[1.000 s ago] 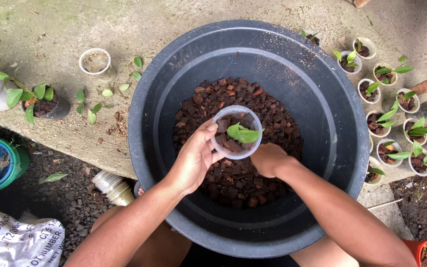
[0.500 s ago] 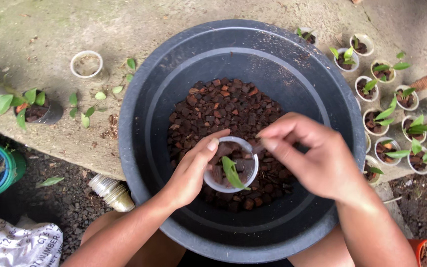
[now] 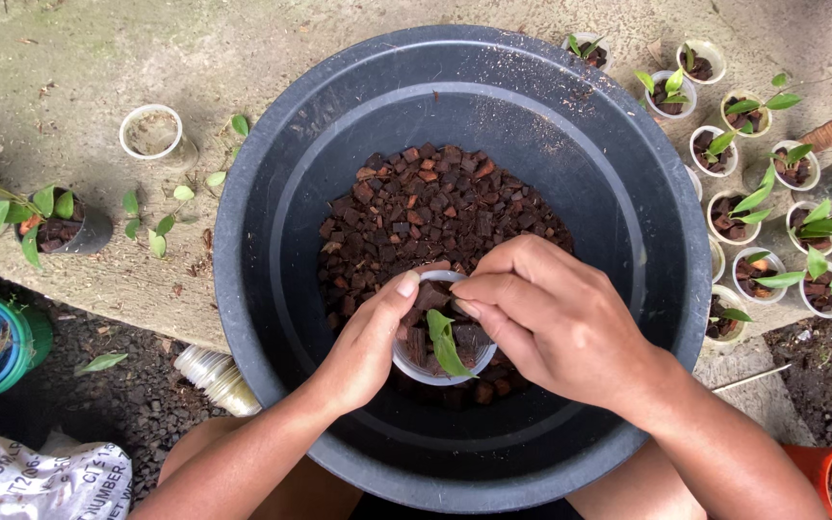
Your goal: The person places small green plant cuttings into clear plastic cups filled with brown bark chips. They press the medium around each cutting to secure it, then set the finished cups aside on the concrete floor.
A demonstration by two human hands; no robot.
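Holding a small clear plastic cup low in the centre of the frame, the left hand wraps its thumb and fingers around the cup's left wall. A second ago the cup sat higher over the bark chips with both hands cupping it; half a second ago the right hand had lifted above the rim. Now that hand has come down on the cup's right side, its fingers curled and pinched together at the rim, seemingly pressing bark pieces in around the seedling, though its fingertips hide exactly what they grip. The seedling's green leaf leans toward the lower edge of the cup. Cup and hands sit inside the big dark tub; filled seedling cups cluster at the upper right. Filling looks nearly finished.
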